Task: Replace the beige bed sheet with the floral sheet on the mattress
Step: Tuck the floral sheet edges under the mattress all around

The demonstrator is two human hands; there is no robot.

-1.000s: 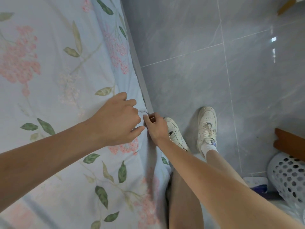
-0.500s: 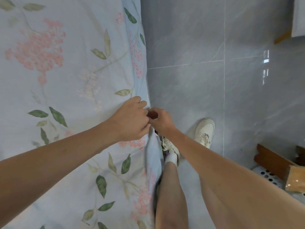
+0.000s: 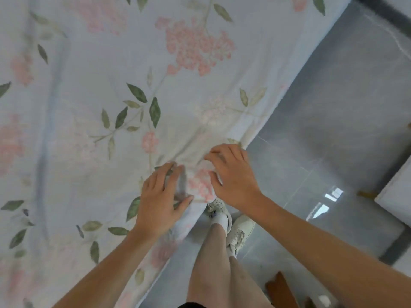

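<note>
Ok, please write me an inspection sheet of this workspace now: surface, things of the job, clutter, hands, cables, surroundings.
Surface: mattress hidden under the sheet.
Job's things: floral sheet spread over the bed, bunched at the near edge; beige sheet not seen.
Clutter: nothing seen.
Hands: left hand flat on the sheet, fingers spread; right hand on the bunched edge, grip unclear through blur.
Cables: nothing seen.
Surroundings: grey tiled floor; white shoes; brown wooden piece.

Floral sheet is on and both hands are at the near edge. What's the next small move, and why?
Probably sweep both palms outward to flatten the bunched fabric. The floral sheet puckers into a small ridge between the left hand and the right hand, both resting on it with spread fingers, right at the bed edge above the floor.
</note>
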